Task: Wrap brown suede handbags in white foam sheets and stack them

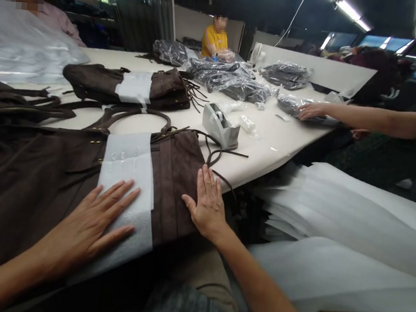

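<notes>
Hands are lying flat and open: left hand (pixel 91 223) pressing white foam wrap (pixel 128 188), right hand (pixel 207 204) at 3 o'clock on brown bag (pixel 37 189).

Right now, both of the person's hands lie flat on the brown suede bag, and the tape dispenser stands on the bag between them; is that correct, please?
Not quite. The head view shows the left hand and right hand flat on the brown suede bag, but the tape dispenser stands on the white table beyond the bag, not between the hands.

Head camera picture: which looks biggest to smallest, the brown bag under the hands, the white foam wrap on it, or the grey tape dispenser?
1. brown bag
2. white foam wrap
3. tape dispenser
The dispenser sits farther from the camera, so it may look smaller than it is.
</notes>
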`<move>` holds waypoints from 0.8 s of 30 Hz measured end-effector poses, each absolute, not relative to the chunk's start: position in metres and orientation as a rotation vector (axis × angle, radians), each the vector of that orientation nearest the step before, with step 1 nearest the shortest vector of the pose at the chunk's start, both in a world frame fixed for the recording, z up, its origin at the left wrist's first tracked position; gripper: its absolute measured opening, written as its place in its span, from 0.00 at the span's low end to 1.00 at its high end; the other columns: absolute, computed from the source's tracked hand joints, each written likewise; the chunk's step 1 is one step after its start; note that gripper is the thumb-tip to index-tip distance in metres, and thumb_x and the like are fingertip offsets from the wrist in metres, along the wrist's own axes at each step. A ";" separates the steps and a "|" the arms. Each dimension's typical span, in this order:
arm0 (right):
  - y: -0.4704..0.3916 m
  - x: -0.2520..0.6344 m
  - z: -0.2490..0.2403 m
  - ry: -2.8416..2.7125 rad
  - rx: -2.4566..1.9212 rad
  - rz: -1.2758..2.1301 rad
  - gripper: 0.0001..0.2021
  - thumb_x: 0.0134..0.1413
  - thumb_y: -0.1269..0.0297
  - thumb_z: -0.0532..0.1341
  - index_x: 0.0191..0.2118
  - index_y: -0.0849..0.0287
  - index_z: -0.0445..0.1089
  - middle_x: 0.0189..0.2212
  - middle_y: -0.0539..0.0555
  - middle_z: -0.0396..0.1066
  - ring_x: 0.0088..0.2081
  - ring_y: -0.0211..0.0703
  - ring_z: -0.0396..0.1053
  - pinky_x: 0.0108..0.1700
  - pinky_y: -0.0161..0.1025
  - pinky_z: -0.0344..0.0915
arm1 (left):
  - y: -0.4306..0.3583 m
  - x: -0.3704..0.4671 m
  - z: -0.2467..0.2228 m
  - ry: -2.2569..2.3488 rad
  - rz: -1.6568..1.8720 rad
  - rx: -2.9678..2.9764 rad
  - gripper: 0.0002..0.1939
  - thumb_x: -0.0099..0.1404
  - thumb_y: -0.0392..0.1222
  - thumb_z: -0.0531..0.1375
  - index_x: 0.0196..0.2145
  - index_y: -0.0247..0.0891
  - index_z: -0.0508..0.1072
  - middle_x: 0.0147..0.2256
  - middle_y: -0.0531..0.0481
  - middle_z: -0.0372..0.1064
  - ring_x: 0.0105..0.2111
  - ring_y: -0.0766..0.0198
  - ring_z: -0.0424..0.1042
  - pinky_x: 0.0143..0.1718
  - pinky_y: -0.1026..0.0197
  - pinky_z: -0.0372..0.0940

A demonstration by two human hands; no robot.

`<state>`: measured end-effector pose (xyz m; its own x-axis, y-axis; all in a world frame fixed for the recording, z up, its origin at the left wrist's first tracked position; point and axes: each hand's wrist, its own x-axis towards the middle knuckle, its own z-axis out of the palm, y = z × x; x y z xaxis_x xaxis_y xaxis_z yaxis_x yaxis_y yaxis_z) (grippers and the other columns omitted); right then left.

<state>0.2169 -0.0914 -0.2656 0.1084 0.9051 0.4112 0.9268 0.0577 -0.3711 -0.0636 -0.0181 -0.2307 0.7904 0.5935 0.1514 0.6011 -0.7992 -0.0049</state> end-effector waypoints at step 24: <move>-0.145 0.238 -0.303 -0.523 -1.428 1.470 0.35 0.38 0.43 0.71 0.49 0.64 0.75 0.41 0.60 0.78 0.44 0.59 0.76 0.41 0.42 0.75 | -0.041 -0.052 -0.182 -1.402 0.121 -3.048 0.34 0.70 0.62 0.48 0.68 0.45 0.51 0.70 0.44 0.40 0.69 0.54 0.41 0.68 0.43 0.39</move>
<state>0.2376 -0.1447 -0.3030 0.1737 0.8481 -0.5006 -0.3412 -0.4250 -0.8384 -0.0523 -0.0410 -0.1817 0.6528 0.7418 -0.1539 0.7571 -0.6321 0.1649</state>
